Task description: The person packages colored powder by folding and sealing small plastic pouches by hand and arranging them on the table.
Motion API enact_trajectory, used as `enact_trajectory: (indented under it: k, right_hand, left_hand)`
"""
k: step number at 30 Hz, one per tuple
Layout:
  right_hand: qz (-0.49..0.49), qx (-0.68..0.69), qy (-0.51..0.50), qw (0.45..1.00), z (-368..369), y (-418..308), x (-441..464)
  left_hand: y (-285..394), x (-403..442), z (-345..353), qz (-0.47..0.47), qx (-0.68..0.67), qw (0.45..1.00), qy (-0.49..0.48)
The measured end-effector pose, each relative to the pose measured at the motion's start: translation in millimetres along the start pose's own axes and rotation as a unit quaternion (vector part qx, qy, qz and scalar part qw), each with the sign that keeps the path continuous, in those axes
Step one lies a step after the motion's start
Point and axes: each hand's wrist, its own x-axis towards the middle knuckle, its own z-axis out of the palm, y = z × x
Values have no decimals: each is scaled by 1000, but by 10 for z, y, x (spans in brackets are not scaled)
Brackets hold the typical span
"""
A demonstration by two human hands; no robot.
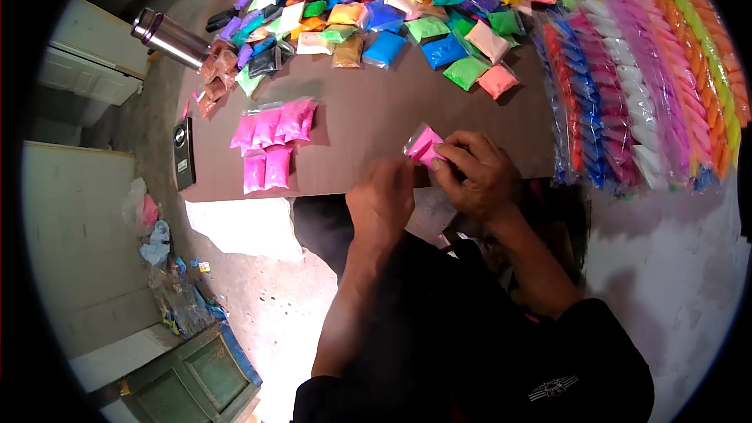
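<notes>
The brown wood-toned counter (352, 125) is moderately lit, with soft shadows beside the small pink plastic packets (274, 137). Harsh glare bleaches the pale concrete floor (274, 305) at lower left to near white. Clear film on the long multicoloured twisted packets (627, 86) catches highlights. The hands (380, 204) look slightly blurred. Wide-lens distortion bends the edges, which fall into black corners.

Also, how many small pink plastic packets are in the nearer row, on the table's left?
2: the left packet and right packet, side by side, in front of the overlapping farther row.
</notes>
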Motion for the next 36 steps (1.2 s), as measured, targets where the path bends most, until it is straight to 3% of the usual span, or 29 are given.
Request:
enact_trajectory:
  k: [9, 15, 18, 22, 27, 33, 36]
  right_hand:
    - [-11, -28, 33, 999, 38, -18, -7]
    - [-29, -16, 59, 998, 60, 22, -27]
    - [-23, -3, 53, 998, 49, 31, -37]
    - [-28, 0, 58, 998, 45, 24, -37]
    - [-17, 4, 51, 999, 41, 15, -44]
    - [-5, 23, 54, 998, 40, 12, -64]
    - [-22, 16, 53, 998, 62, 21, -61]
  left_hand:
    - [-149, 275, -95, -17, 55, 998, -23]
    - [94, 203, -104, 14, -42, 998, -45]
    - [135, 215, -29, 29, 16, 993, -109]
    - [65, 432, -3, 53, 36, 989, -131]
    - [69, 685, -12, 73, 167, 968, -175]
    - [-29, 641, -22, 87, 57, 989, -108]
    - [144, 480, -4, 79, 47, 985, -144]
